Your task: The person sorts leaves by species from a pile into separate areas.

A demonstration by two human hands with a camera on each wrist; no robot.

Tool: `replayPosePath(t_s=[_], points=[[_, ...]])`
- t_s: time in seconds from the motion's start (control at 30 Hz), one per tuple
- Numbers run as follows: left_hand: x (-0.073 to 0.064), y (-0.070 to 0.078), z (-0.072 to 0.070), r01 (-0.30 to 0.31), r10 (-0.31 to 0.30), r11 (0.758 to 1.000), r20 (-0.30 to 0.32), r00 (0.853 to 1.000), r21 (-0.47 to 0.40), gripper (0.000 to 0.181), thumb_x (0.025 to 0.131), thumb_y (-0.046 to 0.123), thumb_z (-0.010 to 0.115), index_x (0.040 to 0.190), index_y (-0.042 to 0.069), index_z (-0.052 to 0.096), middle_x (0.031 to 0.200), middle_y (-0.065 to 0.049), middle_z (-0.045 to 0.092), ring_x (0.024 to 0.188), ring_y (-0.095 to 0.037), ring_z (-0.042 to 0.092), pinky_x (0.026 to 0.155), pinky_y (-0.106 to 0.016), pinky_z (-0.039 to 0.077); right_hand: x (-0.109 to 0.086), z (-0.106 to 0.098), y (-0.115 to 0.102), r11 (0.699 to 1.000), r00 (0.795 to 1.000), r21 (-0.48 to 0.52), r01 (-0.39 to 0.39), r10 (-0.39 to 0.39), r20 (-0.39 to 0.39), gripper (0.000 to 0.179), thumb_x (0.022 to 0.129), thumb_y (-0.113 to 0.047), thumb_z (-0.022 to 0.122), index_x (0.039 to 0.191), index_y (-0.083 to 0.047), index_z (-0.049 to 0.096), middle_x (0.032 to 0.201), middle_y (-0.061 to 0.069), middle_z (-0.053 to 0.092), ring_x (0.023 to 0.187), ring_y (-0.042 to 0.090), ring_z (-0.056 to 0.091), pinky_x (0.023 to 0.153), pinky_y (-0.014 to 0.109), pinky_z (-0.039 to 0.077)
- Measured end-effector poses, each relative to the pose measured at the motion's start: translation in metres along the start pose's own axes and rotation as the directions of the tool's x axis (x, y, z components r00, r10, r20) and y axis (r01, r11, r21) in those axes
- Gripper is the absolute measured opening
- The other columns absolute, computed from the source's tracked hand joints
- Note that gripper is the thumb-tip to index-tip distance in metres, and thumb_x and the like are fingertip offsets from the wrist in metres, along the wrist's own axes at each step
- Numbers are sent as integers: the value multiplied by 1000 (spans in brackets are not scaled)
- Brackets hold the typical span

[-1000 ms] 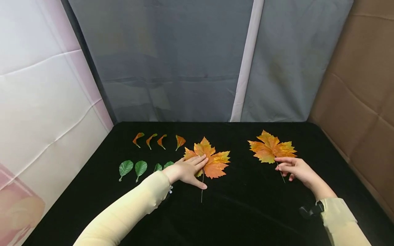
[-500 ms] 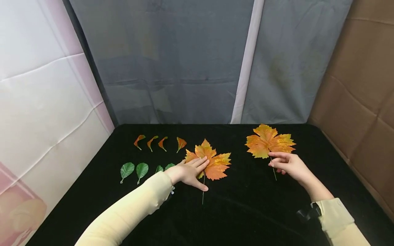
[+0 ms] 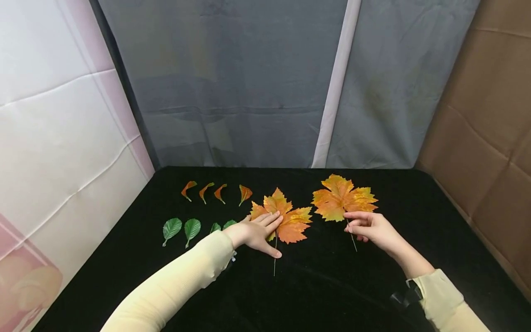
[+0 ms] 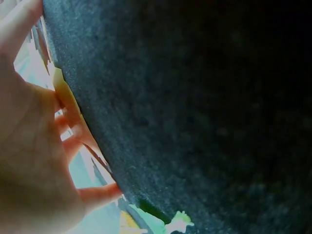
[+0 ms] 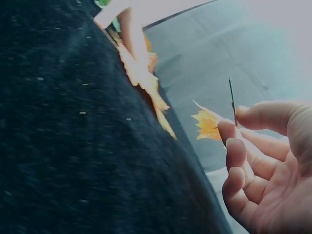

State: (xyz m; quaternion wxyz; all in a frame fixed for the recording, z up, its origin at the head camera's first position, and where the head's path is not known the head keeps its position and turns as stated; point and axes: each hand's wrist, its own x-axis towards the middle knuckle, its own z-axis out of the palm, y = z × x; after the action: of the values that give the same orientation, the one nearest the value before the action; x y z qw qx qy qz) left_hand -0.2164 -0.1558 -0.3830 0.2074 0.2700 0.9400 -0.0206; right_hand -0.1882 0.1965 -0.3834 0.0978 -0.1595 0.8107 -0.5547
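Observation:
An orange-yellow maple leaf (image 3: 293,225) with a thin stem lies on the black cloth in the middle of the table. My left hand (image 3: 258,234) rests on its left part, fingers spread and straight; the thumb reaches across the stem. Off to the right, my right hand (image 3: 370,229) pinches the stem of a second maple leaf (image 3: 338,196) between thumb and fingers. In the right wrist view that stem (image 5: 231,95) stands out from the pinch of the right hand (image 5: 261,156), and this leaf appears raised off the cloth.
Several small curled orange-green leaves (image 3: 245,194) lie in a row at the back left. Below them is a row of green leaves (image 3: 172,229), partly hidden by my left arm. The black tabletop (image 3: 332,295) meets a grey curtain (image 3: 249,92) behind.
My right hand has carried the second maple leaf leftward, closer to the middle one, first rising slightly and then dropping. The left hand stays in place on its leaf.

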Motion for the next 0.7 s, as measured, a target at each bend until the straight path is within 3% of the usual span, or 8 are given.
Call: replayPosePath(t_s=[0.2,0.7], points=[[0,-1,1,0,0,1000,-4,1000,-9,108,77,78,55,157,27,4,162,8,-3,147,-17,2,112,-59,8,2,11,10,1000,999,-28,-13,14,29,46,93,-9,64,131,12,51,96,19,70,61,10,53,56,25,45],[1,-1,2,4,-4,1000,-16,1000,2,109,75,80,55,157,28,5,162,8,-1,147,-17,4,111,-60,9,-8,10,26,993,996,-89,-83,86,34,46,90,-8,65,129,13,52,91,12,72,59,12,53,51,25,43]])
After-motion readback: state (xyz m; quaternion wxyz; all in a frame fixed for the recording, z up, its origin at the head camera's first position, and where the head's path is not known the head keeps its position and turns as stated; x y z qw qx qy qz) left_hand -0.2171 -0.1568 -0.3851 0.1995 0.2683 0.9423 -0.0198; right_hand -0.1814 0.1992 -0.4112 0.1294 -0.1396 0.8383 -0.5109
